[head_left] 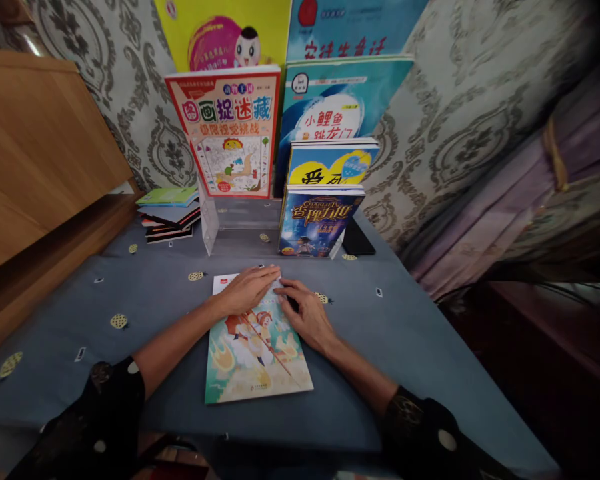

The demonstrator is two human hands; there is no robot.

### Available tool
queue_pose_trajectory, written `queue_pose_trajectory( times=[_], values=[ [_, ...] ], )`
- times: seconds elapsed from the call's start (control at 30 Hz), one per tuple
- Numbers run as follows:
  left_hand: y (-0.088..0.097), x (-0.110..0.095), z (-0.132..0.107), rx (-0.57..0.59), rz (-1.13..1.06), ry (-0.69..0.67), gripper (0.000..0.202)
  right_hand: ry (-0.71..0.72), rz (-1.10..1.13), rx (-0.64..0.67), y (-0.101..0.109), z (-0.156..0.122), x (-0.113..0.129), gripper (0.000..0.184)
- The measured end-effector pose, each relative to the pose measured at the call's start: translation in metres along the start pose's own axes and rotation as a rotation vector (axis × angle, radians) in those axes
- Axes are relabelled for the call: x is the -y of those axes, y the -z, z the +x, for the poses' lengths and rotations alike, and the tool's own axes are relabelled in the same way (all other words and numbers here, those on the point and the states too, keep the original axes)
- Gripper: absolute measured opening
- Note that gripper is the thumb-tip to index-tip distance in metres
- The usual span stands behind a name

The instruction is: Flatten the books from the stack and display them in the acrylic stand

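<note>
A thin paperback book [260, 350] with an illustrated cover lies flat on the table, front side up. My left hand [250, 290] rests across its upper part, fingers stretched out to the top right corner and covering some of the cover print. At the upper right edge of the book is my right hand [307, 317], fingers slightly bent and apart, tips on or beside the edge. Neither hand grips the book. Just beyond it stands a clear acrylic book rack [237, 240] holding a red-bordered book [233, 157] and a dark blue book [317, 223].
Taller books, including a teal one [345, 87] and a yellow-green one [220, 30], stand behind. Several books are piled [170, 210] at the back left. A flat black object [359, 238] lies right of the rack. A wooden panel [45, 147] borders the left; a curtain [505, 200] hangs right.
</note>
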State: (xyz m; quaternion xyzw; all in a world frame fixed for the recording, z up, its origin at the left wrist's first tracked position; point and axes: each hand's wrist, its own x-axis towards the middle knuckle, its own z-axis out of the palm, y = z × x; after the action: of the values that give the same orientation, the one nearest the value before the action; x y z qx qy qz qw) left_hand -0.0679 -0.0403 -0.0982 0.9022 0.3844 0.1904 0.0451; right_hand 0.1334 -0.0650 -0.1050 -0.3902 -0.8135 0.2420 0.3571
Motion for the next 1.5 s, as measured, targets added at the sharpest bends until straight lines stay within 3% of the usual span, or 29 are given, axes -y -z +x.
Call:
queue_pose_trajectory(
  times=[0.33,1.0,1.5],
  values=[
    [-0.003,0.001,0.001,0.016,-0.005,0.013,0.038,-0.017,-0.001,0.006,0.0,-0.001,0.0,0.032],
    [-0.001,-0.017,-0.007,0.037,-0.025,-0.002,0.039,-0.018,0.015,-0.018,0.006,-0.016,0.011,0.03],
    [0.004,-0.047,-0.026,0.077,-0.07,-0.029,0.04,-0.053,0.068,0.0,0.015,-0.048,0.026,0.029]
  ],
)
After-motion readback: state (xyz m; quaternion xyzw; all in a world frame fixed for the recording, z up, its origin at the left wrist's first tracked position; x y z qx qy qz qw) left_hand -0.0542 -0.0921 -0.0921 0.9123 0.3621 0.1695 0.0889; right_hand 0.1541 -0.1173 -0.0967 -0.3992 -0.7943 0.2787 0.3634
